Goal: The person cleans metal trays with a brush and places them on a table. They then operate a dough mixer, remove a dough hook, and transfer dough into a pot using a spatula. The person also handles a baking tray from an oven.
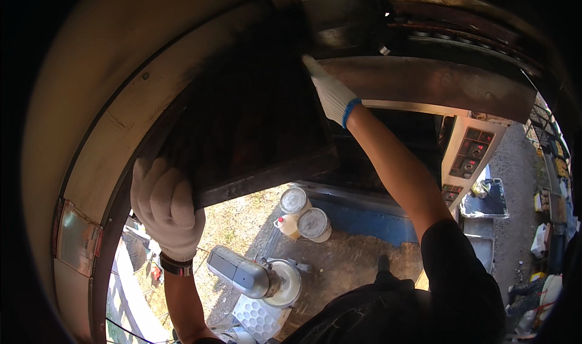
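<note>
A dark baking tray [263,116] is tilted before me, its near edge standing out against the bright ground. My left hand [168,207], in a knitted glove and with a band at the wrist, grips the tray's near left corner. At the tray's right edge is my right hand [329,87], in a white knitted glove with a blue cuff. Its fingers curl into shadow around that edge and are mostly hidden. Beyond the right forearm stands a metal oven's control panel [470,153] with dials and lit red displays. The dark oven opening [391,148] lies beside it.
Below stand lidded white buckets [313,224], a jug with a red cap [287,226], and a stand mixer [243,271] over a bowl of pale contents [286,282]. A dimpled white tray [258,316] lies near it. A worn metal panel [113,116] curves along the left.
</note>
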A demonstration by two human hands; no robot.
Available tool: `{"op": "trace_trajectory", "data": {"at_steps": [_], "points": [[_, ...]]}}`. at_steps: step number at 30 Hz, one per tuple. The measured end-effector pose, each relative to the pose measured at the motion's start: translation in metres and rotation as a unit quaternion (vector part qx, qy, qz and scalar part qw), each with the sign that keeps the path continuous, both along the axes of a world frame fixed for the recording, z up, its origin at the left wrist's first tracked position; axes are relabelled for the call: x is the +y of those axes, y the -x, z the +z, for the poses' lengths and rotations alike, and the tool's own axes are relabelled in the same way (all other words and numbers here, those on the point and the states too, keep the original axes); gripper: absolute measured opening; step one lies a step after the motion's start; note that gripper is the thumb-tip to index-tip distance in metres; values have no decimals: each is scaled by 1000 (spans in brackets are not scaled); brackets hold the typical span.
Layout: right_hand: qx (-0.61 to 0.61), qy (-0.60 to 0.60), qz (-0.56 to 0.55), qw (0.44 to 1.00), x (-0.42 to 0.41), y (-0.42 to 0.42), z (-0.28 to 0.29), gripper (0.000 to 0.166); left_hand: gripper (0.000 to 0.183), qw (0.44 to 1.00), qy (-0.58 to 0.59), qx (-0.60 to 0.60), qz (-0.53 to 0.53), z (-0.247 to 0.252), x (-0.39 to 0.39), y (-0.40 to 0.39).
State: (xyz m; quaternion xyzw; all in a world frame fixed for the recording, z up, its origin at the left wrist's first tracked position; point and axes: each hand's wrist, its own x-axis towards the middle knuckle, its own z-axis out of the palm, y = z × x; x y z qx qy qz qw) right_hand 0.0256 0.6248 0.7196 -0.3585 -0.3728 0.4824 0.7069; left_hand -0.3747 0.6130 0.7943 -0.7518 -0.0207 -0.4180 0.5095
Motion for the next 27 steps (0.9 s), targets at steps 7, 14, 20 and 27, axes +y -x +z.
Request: {"op": "trace_trajectory", "data": {"at_steps": [7, 14, 20, 27], "points": [[-137, -123, -50, 982, -26, 80, 83, 82, 34, 978, 117, -168, 48, 29, -83, 128], [148, 14, -189, 971, -10, 120, -133, 75, 46, 744, 516, -422, -56, 22, -137, 200], [202, 194, -71, 957, -68, 116, -398, 86, 35, 505, 788, -353, -6, -123, -55, 183], [-160, 426, -266, 850, -151, -30, -422, 79, 38, 154, 906, -384, -93, -356, 12, 123]]}}
